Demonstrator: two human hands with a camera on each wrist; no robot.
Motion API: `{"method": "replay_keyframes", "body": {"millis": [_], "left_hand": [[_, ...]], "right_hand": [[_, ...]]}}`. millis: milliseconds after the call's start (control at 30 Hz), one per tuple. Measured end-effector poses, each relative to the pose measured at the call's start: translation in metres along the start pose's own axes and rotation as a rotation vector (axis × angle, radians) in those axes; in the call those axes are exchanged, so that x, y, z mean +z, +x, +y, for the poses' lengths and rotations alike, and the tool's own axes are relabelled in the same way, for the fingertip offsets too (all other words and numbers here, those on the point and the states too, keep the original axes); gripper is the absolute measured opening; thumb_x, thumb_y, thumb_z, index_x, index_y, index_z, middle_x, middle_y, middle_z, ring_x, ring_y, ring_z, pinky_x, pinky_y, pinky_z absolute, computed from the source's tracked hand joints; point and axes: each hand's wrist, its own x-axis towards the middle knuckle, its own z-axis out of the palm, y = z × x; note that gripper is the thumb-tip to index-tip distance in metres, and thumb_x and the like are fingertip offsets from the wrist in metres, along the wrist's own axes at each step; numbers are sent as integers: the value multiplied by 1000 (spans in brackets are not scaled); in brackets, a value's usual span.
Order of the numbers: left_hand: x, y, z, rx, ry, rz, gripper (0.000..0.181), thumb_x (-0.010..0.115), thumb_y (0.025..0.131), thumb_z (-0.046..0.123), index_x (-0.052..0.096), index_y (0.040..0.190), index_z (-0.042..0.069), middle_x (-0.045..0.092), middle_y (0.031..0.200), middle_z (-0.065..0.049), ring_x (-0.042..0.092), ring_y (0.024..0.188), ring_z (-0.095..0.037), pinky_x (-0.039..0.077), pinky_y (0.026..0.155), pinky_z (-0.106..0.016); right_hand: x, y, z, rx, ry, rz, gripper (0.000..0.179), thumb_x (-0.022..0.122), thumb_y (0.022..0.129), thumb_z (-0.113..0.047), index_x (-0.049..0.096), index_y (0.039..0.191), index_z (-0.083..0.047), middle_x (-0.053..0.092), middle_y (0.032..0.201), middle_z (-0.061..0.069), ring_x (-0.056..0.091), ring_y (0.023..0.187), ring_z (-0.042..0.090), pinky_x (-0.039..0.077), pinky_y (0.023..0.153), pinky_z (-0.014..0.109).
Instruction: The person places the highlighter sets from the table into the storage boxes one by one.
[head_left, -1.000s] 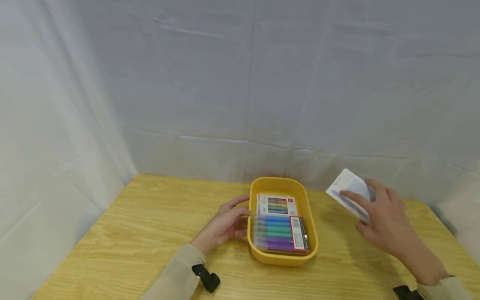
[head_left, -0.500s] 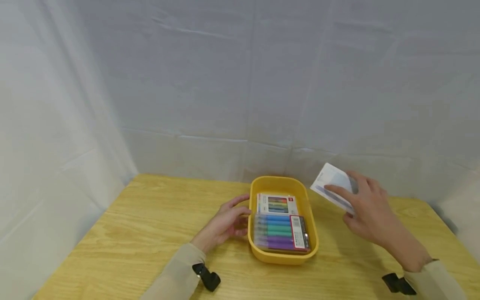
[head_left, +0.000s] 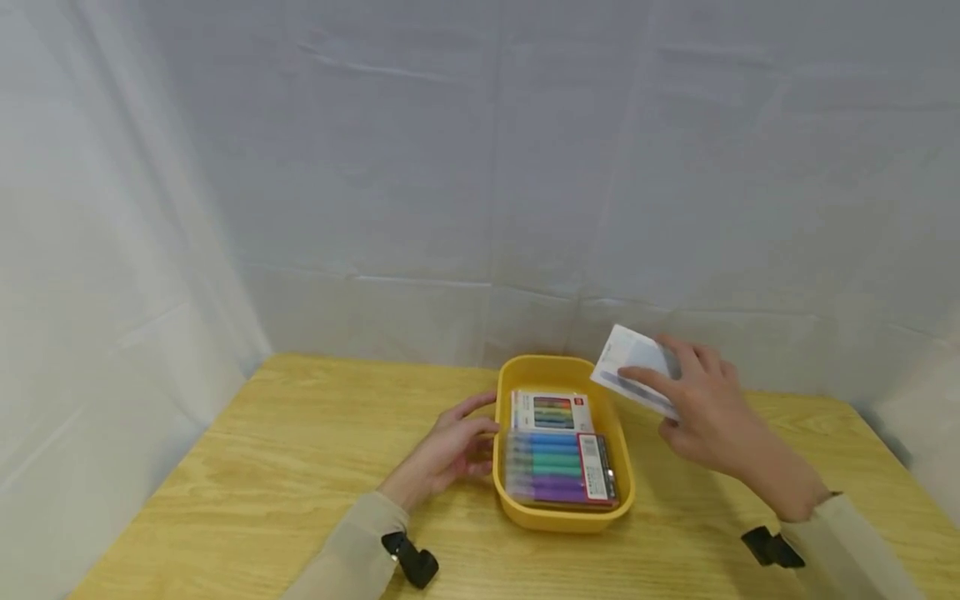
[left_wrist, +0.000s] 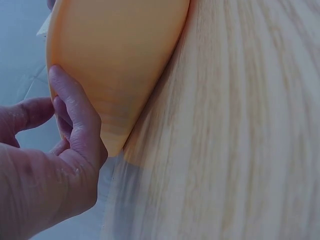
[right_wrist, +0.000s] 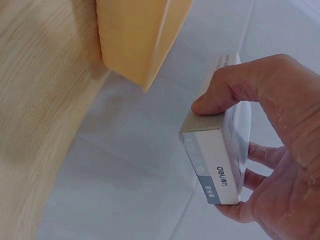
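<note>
A small white cardboard box (head_left: 637, 367) with grey-blue markings is held in my right hand (head_left: 705, 408), in the air beside the yellow tray's right rim. The right wrist view shows the box (right_wrist: 215, 150), printed "deli" on its end, between the thumb and the other fingers. My left hand (head_left: 453, 446) touches the left outer side of the yellow plastic tray (head_left: 566, 521), fingers relaxed against the rim and wall. Inside the tray lie a clear pack of blue, green and purple pens (head_left: 555, 467) and, behind it, a white pack with a colourful window (head_left: 551, 412).
The tray stands on a light wooden table (head_left: 322, 467), close to its back edge. White sheeting (head_left: 420, 208) hangs behind the table and along its left side. Black straps (head_left: 411, 560) are on both wrists.
My right hand has carried the white box leftward, nearer to the tray. The left hand and the tray hold their places.
</note>
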Motion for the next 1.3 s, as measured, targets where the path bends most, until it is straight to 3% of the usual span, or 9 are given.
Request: {"method": "replay_keyframes", "body": {"millis": [467,800,1033,1300], "left_hand": [[-4,-2,-3,3,2,-8,62,61,96,16,43,155,18,65,121,-13,64,88,-16,55,64,-26],[-4,-3,0,-6,5,-6,61,61,96,16,43,154,18,65,123,-14,64,89,-16,56,66,-26],[-1,-2,2,-6,8,5,60,60,96,14,44,154,17,67,116,-12,64,87,-16,55,64,-27],[-1,-1,4,-17,3,-3,60,60,96,13,44,153,18,67,112,-9,64,87,-16,56,64,-27]], "right_hand": [[18,19,-8,-37,135,-119,74,78,72,-2,63,137,-33,40,154,24,43,129,52,40,97,76],[33,35,-19,-48,202,-197,65,79,76,-6,66,132,-36,43,154,21,43,133,50,39,100,75],[42,50,-32,-137,228,-235,56,81,79,-11,67,130,-31,45,153,21,44,137,46,39,105,72],[57,63,-35,-138,257,-344,60,76,75,-7,67,130,-31,45,154,21,41,138,47,33,111,73]]}}
